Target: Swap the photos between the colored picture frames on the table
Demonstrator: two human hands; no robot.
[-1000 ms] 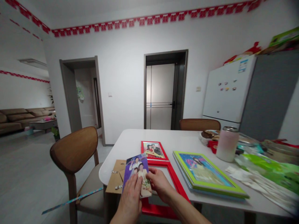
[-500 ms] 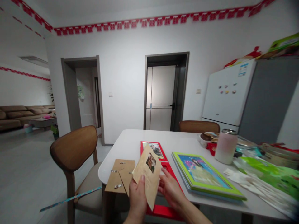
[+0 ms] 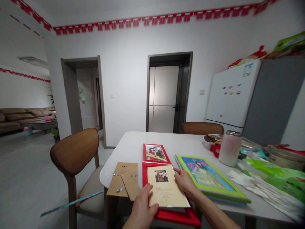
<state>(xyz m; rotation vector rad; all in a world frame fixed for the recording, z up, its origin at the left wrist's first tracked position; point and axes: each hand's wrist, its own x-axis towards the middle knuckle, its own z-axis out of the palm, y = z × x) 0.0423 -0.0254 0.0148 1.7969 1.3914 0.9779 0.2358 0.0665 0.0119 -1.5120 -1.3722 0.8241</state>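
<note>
A cream printed card (image 3: pixel 166 192) with a small picture near its top lies over a red photo frame (image 3: pixel 176 215), held between my two hands. My left hand (image 3: pixel 143 205) grips its lower left edge, with the thumb at the bottom corner. At the upper right edge, my right hand (image 3: pixel 185 182) has its fingers closed on the card. Just beyond is a red-framed couple photo (image 3: pixel 155 153), joined to or touching the nearer frame. Brown backing boards (image 3: pixel 122 179) with metal clips lie to the left of my left hand.
Right of my hands lies a stack topped by a green-framed photo (image 3: pixel 209 176). A pink and white tumbler (image 3: pixel 230 149), white gloves (image 3: pixel 257 190) and a green plastic packet (image 3: pixel 274 178) crowd the table's right side. A wooden chair (image 3: pixel 75 152) stands at the left.
The card has been lowered from a tilted position in the air and turned face up over the red frame. Both hands moved down with it, uncovering the couple photo.
</note>
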